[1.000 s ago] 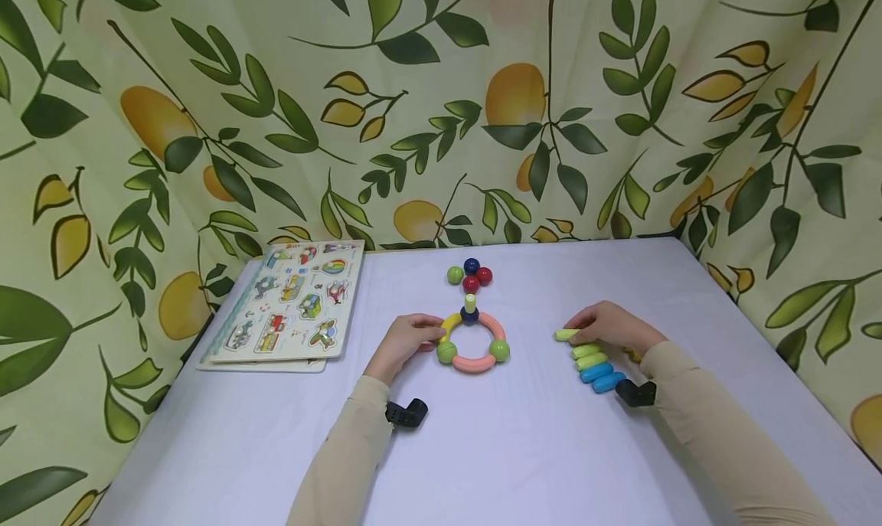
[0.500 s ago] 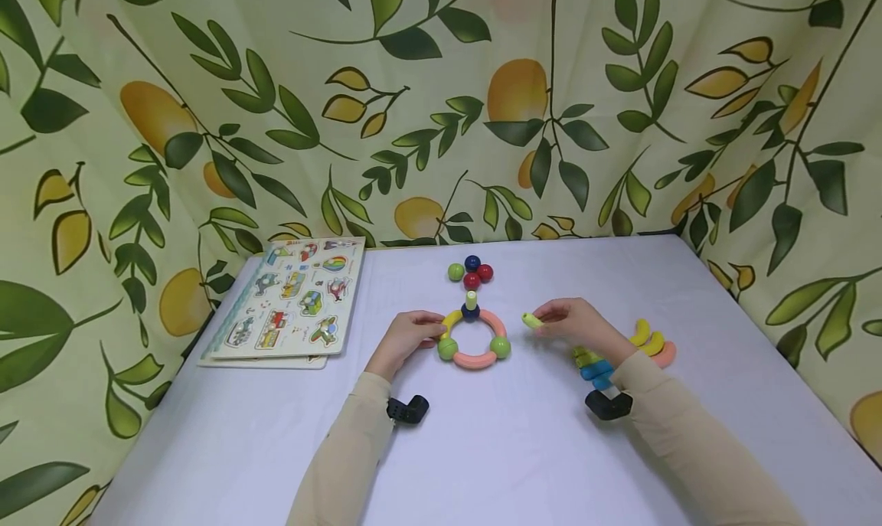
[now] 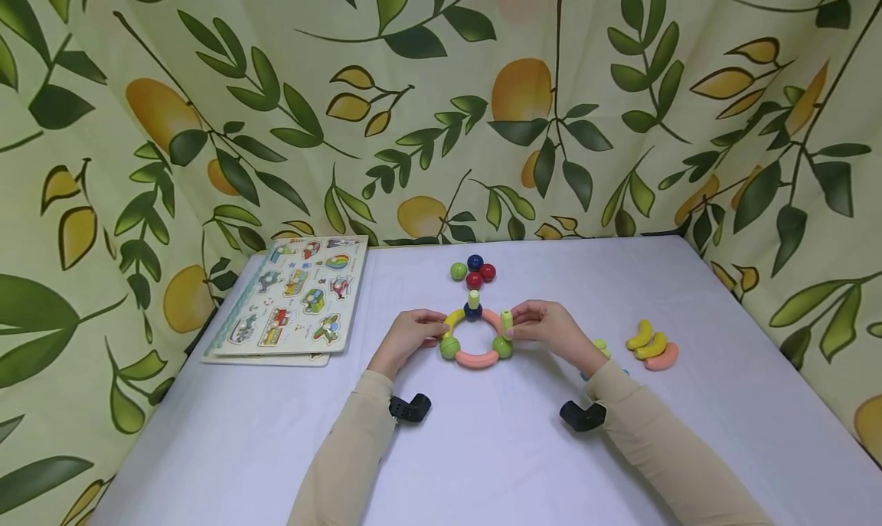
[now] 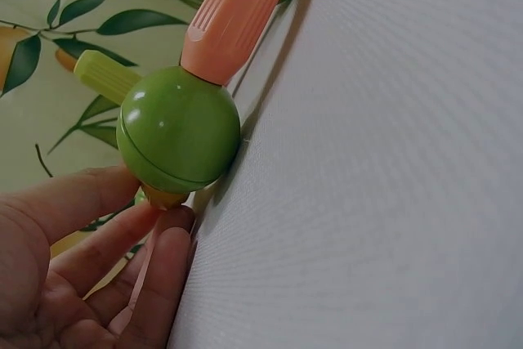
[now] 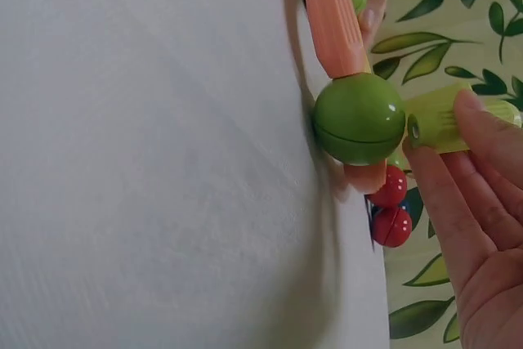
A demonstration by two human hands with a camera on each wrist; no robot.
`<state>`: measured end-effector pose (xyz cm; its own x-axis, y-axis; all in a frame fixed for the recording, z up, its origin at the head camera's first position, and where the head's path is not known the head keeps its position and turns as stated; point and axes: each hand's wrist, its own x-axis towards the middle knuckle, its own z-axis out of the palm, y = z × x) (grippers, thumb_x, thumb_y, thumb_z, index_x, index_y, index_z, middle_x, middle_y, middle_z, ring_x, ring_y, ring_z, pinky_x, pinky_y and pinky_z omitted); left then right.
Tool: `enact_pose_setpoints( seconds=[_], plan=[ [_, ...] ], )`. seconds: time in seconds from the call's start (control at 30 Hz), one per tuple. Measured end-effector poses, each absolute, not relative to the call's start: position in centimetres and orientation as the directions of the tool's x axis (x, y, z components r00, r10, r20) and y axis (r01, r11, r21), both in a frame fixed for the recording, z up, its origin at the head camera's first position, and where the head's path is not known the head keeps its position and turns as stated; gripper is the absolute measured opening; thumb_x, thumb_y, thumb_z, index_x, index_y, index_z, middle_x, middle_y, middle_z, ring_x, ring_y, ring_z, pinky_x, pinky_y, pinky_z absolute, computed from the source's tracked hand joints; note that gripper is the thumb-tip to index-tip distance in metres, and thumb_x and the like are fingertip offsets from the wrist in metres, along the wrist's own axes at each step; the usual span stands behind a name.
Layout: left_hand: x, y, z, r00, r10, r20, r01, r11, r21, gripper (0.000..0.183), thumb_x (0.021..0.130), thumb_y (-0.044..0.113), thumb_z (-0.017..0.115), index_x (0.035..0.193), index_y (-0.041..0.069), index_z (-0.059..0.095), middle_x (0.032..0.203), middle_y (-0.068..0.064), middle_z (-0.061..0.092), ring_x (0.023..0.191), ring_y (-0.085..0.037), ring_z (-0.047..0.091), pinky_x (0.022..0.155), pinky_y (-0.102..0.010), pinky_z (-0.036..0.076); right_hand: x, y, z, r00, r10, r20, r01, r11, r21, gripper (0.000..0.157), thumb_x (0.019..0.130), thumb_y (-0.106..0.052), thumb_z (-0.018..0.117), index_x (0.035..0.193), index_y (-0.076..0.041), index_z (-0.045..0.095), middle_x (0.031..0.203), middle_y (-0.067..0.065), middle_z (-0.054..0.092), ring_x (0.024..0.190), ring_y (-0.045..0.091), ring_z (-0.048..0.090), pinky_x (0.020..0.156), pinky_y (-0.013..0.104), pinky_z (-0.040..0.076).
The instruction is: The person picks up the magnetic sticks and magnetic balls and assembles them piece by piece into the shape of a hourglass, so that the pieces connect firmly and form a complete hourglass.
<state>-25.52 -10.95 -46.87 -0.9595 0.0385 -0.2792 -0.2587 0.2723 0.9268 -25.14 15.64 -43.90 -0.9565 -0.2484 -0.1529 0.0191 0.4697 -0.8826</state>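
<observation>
A toy ring of curved pieces and balls lies on the table, with a pink curved piece (image 3: 477,361) at its front. My left hand (image 3: 406,341) pinches the yellow curved piece (image 3: 452,321) at the ring's left, beside the left green ball (image 4: 180,128). Between thumb and fingers, my right hand (image 3: 553,332) holds a light green stick (image 5: 441,120) upright. The stick's lower end, with a hole in it, is right at the top of the right green ball (image 5: 359,118). Another light green stick (image 3: 473,299) stands on the dark blue ball (image 3: 472,312) at the back.
Behind the ring sit loose balls: a green one (image 3: 458,271), a blue one (image 3: 475,263) and two red. Yellow curved pieces (image 3: 650,347) and a pink one (image 3: 662,357) lie at right. My right forearm partly hides more sticks (image 3: 601,347). Picture boards (image 3: 289,300) lie back left.
My right hand has carried the light green stick left from the row of sticks to the ring's right green ball and turned it upright. The left hand stays on the ring.
</observation>
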Motion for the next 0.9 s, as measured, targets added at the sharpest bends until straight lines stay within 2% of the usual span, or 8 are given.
enact_pose_setpoints(
  seconds=[0.37, 0.7, 0.9],
  plan=[
    [-25.41, -10.94, -46.58, -0.956, 0.044, -0.289, -0.267, 0.268, 0.926, 0.027, 0.089, 0.017, 0.073, 0.114, 0.007, 0.072, 0.105, -0.01, 0.073, 0.086, -0.011, 0.066, 0.074, -0.022, 0.059, -24.82, 14.72, -44.35, -0.962, -0.238, -0.135, 0.015, 0.448, -0.894, 0.035, 0.085, -0.016, 0.079, 0.114, -0.001, 0.067, 0.105, 0.011, 0.074, 0.091, 0.012, 0.069, 0.087, 0.03, 0.06],
    [-25.36, -10.88, -46.58, -0.956, 0.047, -0.289, -0.266, 0.274, 0.924, 0.028, 0.089, 0.018, 0.073, 0.115, 0.007, 0.072, 0.106, -0.009, 0.073, 0.088, -0.012, 0.066, 0.075, -0.023, 0.059, -24.64, 14.71, -44.56, -0.967, -0.228, -0.116, -0.017, 0.509, -0.861, 0.04, 0.083, -0.02, 0.081, 0.116, -0.003, 0.067, 0.111, 0.013, 0.072, 0.103, 0.021, 0.066, 0.093, 0.037, 0.057],
    [-25.56, -10.95, -46.86, -0.956, 0.047, -0.29, -0.265, 0.286, 0.921, 0.026, 0.09, 0.018, 0.073, 0.114, 0.008, 0.072, 0.105, -0.008, 0.073, 0.089, -0.012, 0.066, 0.075, -0.022, 0.058, -24.49, 14.55, -44.4, -0.964, -0.255, -0.077, -0.08, 0.552, -0.83, 0.036, 0.084, -0.017, 0.08, 0.116, -0.004, 0.069, 0.106, 0.01, 0.073, 0.102, 0.022, 0.066, 0.093, 0.041, 0.056]
  ],
)
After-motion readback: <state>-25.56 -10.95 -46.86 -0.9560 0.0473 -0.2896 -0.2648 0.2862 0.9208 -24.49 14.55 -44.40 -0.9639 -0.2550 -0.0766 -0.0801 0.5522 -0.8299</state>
